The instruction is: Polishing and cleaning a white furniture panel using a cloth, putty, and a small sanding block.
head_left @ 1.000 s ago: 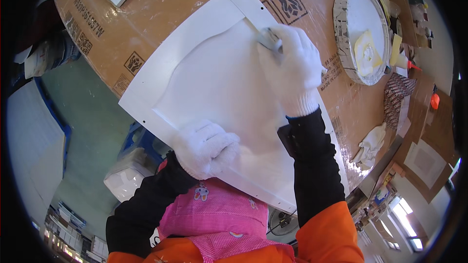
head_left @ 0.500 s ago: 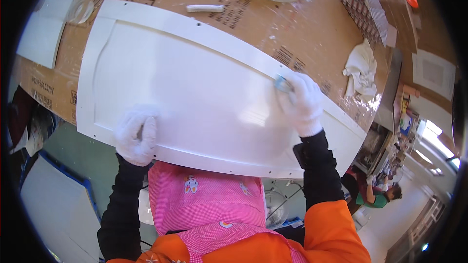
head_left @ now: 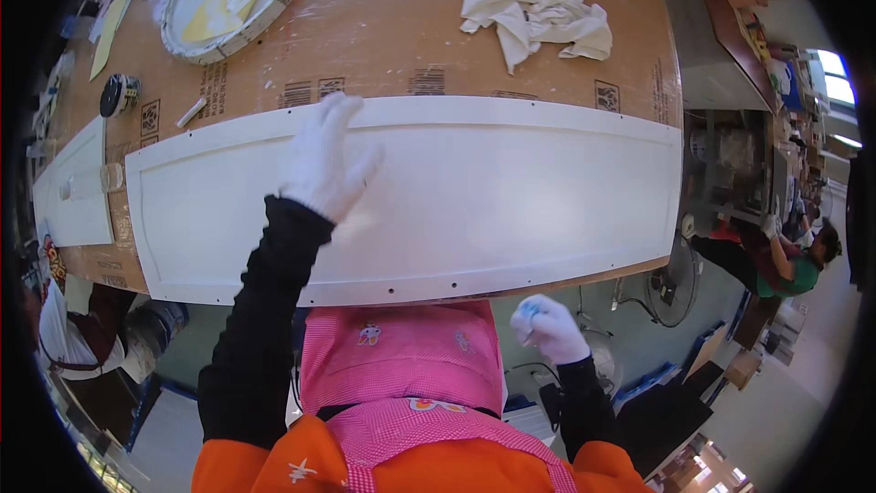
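Note:
A long white panel (head_left: 511, 192) with a raised border lies across the cardboard-covered table before me. My left hand (head_left: 327, 162), in a white glove, is over the panel's far border left of the middle. Its fingers are apart and nothing is in them. In front of the panel's near edge, clear of it, my gloved right hand (head_left: 552, 330) is closed around a small light-blue piece (head_left: 529, 309). Only a bit of that piece shows, so its exact kind is hidden.
Beyond the panel lie a crumpled white cloth (head_left: 534, 5) and a round white tub (head_left: 178, 23). A small white stick (head_left: 192, 112), a dark-lidded jar (head_left: 119, 94) and another white panel (head_left: 80, 192) are at the left. A fan (head_left: 671, 288) and a co-worker (head_left: 794, 260) are at the right.
My right hand has come off the panel toward me with the blue piece. My left hand has gone from the near edge to the far border and opened. The panel now lies straighter across the view.

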`<action>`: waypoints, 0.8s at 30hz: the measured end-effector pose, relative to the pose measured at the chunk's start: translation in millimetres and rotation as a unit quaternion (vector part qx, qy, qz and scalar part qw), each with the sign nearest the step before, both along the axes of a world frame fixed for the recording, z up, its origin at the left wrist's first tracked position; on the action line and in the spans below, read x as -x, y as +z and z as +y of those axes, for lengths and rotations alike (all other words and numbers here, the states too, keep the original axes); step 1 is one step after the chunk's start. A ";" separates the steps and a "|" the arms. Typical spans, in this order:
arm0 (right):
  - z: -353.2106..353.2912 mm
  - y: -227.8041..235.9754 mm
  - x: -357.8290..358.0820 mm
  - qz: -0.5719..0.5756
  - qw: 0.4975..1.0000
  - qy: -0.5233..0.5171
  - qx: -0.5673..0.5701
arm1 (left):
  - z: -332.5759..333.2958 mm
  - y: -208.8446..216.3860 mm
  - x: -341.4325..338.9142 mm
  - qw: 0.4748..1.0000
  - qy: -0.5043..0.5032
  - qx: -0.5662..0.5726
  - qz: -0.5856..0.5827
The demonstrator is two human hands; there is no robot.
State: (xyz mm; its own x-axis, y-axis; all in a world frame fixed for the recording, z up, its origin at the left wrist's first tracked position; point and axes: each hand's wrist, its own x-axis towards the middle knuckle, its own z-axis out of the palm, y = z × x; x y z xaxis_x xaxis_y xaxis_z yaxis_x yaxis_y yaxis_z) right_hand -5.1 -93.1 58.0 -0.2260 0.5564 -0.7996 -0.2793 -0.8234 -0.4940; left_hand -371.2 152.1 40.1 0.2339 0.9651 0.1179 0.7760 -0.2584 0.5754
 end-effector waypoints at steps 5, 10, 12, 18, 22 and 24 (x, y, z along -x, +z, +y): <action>-32.2 -32.8 38.3 0.156 0.984 -0.086 0.002 | 84.9 -6.1 -23.9 0.946 -0.027 0.179 0.270; -7.3 -53.7 53.3 0.240 0.963 -0.122 -0.006 | 108.0 -2.0 -36.7 0.909 -0.112 0.251 0.313; -3.2 -55.7 55.0 0.266 0.958 -0.110 -0.006 | 108.5 -1.8 -33.4 0.884 -0.160 0.303 0.318; -10.5 -52.0 53.4 0.237 0.971 0.000 -0.028 | 59.6 34.8 -18.2 0.911 -0.149 0.339 0.181; 1.8 -45.9 51.0 0.247 0.962 0.067 -0.098 | 28.4 143.0 -54.0 0.945 -0.094 0.269 0.159; 23.2 -23.7 60.0 0.311 0.947 -0.039 -0.073 | 13.1 203.4 -62.7 0.958 -0.078 0.198 0.192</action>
State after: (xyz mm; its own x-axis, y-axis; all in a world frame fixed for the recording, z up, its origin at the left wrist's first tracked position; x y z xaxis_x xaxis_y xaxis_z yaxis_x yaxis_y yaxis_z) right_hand -65.1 -69.9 34.3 -0.5819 0.6848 -0.4387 -0.6108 -0.7242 -0.3201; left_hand -308.5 165.2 243.5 0.3316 0.8658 -0.3748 0.9200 -0.2087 0.3318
